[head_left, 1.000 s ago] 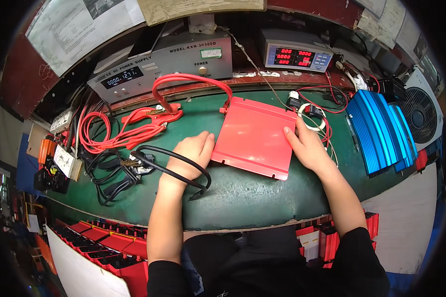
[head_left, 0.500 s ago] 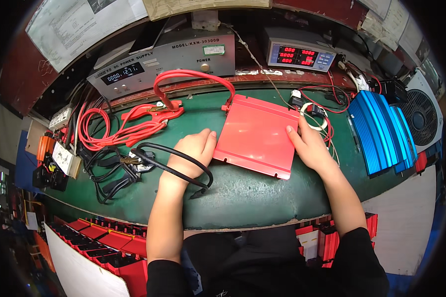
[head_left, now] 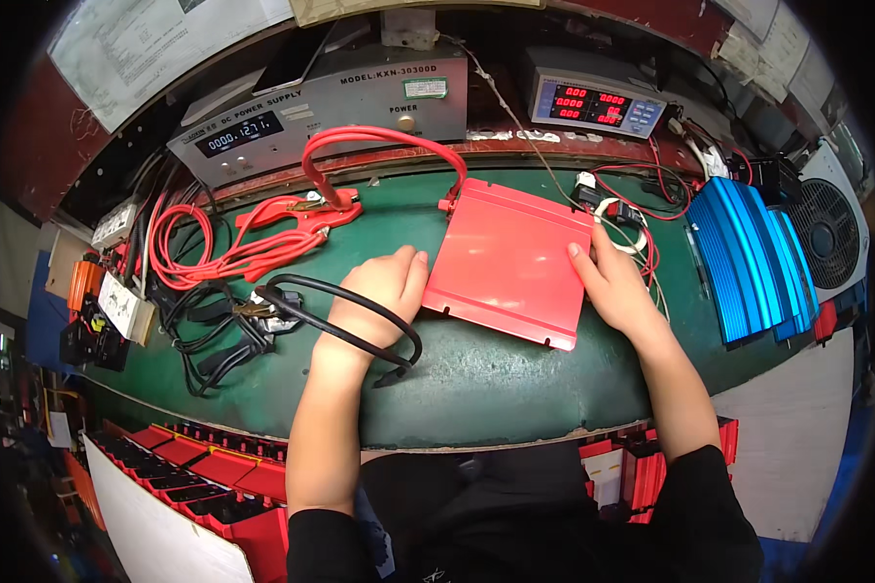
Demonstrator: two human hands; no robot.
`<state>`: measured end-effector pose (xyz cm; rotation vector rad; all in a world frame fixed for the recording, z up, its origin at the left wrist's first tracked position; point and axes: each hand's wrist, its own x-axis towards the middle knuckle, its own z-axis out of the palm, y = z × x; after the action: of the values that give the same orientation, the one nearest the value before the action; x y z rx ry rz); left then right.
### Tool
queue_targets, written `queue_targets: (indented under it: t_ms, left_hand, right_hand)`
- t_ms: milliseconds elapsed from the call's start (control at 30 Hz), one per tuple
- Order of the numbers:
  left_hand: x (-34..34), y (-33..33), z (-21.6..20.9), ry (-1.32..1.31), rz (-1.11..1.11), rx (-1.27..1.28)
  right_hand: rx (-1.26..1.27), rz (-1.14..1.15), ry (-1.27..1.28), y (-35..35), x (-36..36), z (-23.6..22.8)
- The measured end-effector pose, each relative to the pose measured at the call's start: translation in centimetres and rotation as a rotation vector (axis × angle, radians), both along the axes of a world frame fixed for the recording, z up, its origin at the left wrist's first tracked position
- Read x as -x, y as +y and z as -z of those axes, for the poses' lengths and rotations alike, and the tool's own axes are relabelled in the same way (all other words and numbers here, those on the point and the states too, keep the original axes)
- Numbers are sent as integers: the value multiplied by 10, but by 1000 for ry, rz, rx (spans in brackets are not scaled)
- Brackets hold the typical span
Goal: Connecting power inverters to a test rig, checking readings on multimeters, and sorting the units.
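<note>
A flat red metal case [head_left: 510,262] lies tilted on the green bench mat. My right hand [head_left: 620,282] grips its right edge, the thumb on top and the other fingers partly hidden at the side. Beside its left edge, my left hand [head_left: 379,291] is curled closed with the back up; what its fingers hold, if anything, is hidden. A thick black cable [head_left: 360,299] loops over my left wrist, its tip on the mat. From the case's far left corner, a thick red cable [head_left: 384,134] arches to a red clamp [head_left: 331,209].
Coiled red leads [head_left: 180,248] and black leads with a clamp [head_left: 228,340] lie left. Behind stand a grey power supply [head_left: 321,121] and a meter with red digits [head_left: 598,102]. Blue finned cases [head_left: 749,257] and a fan [head_left: 828,233] are right. Red cases [head_left: 214,462] sit below the bench.
The view has shifted slightly. Both hands and the red case keep nearly the same places.
</note>
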<state>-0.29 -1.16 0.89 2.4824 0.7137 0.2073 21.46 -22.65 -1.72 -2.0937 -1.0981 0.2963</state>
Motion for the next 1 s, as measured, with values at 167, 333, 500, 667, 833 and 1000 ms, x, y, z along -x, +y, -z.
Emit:
queue_targets:
  t_ms: [167, 333, 500, 667, 833, 1000]
  left_hand:
    - [0, -1, 1, -4, 2, -9]
    - [-1, 2, 3, -22, 34, -64]
    - [0, 3, 7, -51, 38, -57]
    - [1, 4, 6, -47, 41, -28]
    - [-2, 7, 6, -42, 80, 30]
    - [-1, 10, 8, -81, 101, 129]
  right_hand:
    - [-5, 13, 9, -1, -2, 2]
    - [135, 30, 42, -1, -2, -4]
    - [117, 34, 68, -2, -2, 0]
    - [92, 30, 57, -2, -2, 3]
    - [96, 35, 59, -2, -2, -1]
    - [133, 41, 84, 1, 3, -9]
